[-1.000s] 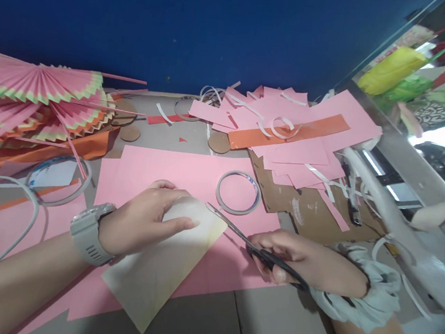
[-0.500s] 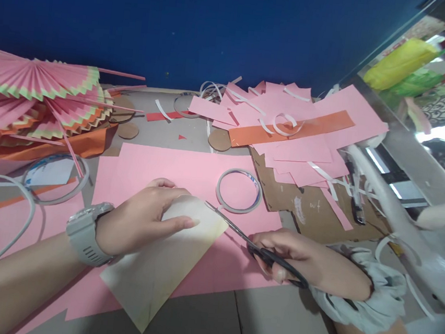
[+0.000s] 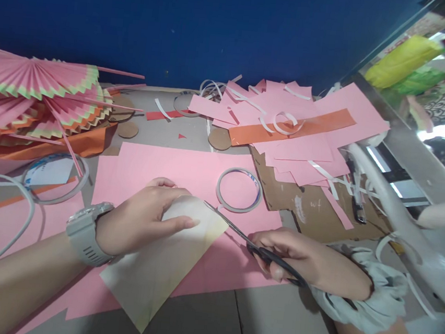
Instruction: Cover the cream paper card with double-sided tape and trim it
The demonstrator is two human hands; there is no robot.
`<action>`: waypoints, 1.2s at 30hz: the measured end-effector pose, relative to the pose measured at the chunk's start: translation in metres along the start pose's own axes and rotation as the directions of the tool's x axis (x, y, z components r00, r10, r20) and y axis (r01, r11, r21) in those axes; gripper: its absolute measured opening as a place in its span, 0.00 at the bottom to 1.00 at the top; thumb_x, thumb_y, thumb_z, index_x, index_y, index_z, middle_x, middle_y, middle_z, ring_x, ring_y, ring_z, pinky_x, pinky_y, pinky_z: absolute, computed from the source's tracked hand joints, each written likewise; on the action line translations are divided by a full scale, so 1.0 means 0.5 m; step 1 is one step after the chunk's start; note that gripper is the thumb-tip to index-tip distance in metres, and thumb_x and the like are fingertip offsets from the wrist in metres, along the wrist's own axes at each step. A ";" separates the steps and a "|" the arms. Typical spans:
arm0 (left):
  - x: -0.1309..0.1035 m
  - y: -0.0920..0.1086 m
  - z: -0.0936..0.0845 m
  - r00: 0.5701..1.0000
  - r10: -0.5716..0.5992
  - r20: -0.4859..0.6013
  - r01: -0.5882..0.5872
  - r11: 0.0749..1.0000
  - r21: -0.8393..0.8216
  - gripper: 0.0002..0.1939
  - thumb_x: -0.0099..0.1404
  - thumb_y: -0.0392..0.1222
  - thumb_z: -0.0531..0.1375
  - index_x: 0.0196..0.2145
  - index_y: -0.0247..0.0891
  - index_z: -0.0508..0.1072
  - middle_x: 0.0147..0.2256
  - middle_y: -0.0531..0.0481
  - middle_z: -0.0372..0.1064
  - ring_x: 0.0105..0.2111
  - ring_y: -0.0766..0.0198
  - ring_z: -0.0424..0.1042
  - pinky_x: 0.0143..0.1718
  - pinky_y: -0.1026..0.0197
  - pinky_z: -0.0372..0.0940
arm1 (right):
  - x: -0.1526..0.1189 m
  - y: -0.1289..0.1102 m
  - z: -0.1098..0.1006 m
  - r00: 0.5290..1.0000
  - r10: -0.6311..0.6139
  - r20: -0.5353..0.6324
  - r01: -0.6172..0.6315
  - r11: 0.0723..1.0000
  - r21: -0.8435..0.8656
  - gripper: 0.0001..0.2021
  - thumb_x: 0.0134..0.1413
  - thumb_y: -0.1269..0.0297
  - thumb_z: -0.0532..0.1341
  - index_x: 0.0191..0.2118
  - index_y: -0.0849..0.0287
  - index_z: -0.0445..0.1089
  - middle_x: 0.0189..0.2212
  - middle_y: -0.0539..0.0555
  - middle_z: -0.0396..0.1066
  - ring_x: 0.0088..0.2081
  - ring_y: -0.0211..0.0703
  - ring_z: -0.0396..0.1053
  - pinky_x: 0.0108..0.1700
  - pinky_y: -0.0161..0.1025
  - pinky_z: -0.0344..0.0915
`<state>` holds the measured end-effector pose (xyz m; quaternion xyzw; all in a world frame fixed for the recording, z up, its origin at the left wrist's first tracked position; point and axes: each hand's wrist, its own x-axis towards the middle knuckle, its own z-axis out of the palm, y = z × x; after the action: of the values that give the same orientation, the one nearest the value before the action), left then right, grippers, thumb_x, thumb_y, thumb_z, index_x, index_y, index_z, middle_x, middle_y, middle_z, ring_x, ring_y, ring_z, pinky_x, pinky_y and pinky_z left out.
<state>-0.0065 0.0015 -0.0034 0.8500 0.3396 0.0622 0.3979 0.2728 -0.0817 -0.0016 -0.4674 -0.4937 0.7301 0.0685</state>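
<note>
My left hand (image 3: 150,215), with a grey watch (image 3: 88,233) on its wrist, grips a pale cream sheet of paper (image 3: 157,276) between thumb and fingers. In my right hand (image 3: 285,252) is a pair of black-handled scissors (image 3: 272,258), fingers wrapped round the handles. The blades point up and left along the paper's upper right edge, their tips close to my left fingers. Under both lies a large pink sheet (image 3: 191,164). A roll of narrow tape (image 3: 237,210) rests on it just beyond the scissors.
Pleated paper fans (image 3: 37,81) stand at the left, near another tape roll (image 3: 85,180). Pink offcuts (image 3: 306,149), an orange strip (image 3: 333,122) and white curls lie at the back right. A box cutter (image 3: 358,206) lies on brown cardboard (image 3: 320,216). A blue panel (image 3: 204,29) rises behind.
</note>
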 end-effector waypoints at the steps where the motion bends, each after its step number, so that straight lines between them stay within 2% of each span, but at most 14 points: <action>1: 0.000 0.000 0.000 1.000 0.000 -0.002 0.000 1.000 0.002 0.13 0.65 0.51 0.53 0.36 0.41 0.70 0.36 0.56 0.72 0.42 0.59 0.67 0.48 0.58 0.54 | 0.000 -0.002 0.001 1.000 0.004 -0.002 -0.004 1.000 -0.009 0.08 0.52 0.62 0.60 0.28 0.60 0.62 0.23 0.47 0.61 0.25 0.33 0.61 0.26 0.30 0.55; 6: -0.001 -0.002 0.002 1.000 -0.009 -0.019 0.010 0.999 0.031 0.15 0.65 0.53 0.53 0.39 0.41 0.71 0.40 0.53 0.71 0.46 0.56 0.66 0.48 0.57 0.56 | -0.003 -0.017 0.006 0.999 0.032 -0.017 -0.032 0.998 -0.049 0.08 0.53 0.63 0.59 0.29 0.61 0.63 0.23 0.47 0.61 0.26 0.32 0.60 0.27 0.30 0.55; 13: -0.002 -0.005 0.002 0.998 -0.064 -0.012 0.064 0.998 0.006 0.16 0.63 0.55 0.54 0.39 0.41 0.72 0.39 0.52 0.72 0.46 0.55 0.64 0.48 0.56 0.56 | -0.001 -0.015 0.006 0.999 0.035 -0.022 -0.036 0.999 -0.037 0.08 0.53 0.63 0.59 0.29 0.61 0.62 0.23 0.47 0.61 0.26 0.33 0.60 0.26 0.30 0.54; 27: -0.002 -0.004 0.002 0.999 -0.046 -0.002 0.046 0.999 -0.013 0.15 0.64 0.53 0.54 0.39 0.42 0.71 0.40 0.54 0.72 0.47 0.56 0.63 0.50 0.57 0.54 | 0.000 -0.027 0.011 0.998 0.049 -0.041 -0.051 0.997 -0.063 0.05 0.52 0.68 0.58 0.27 0.61 0.62 0.22 0.46 0.61 0.24 0.32 0.58 0.26 0.30 0.54; 36: -0.001 -0.007 0.004 0.999 -0.045 -0.001 0.045 0.999 -0.007 0.16 0.63 0.54 0.54 0.40 0.42 0.72 0.40 0.53 0.72 0.48 0.55 0.63 0.50 0.55 0.54 | -0.003 -0.020 0.007 0.998 0.051 -0.031 -0.053 0.997 -0.063 0.03 0.53 0.67 0.58 0.30 0.61 0.64 0.25 0.47 0.62 0.24 0.30 0.58 0.25 0.29 0.55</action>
<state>-0.0079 0.0014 -0.0070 0.8406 0.3588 0.0548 0.4020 0.2672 -0.0797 0.0075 -0.4926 -0.5032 0.7088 0.0417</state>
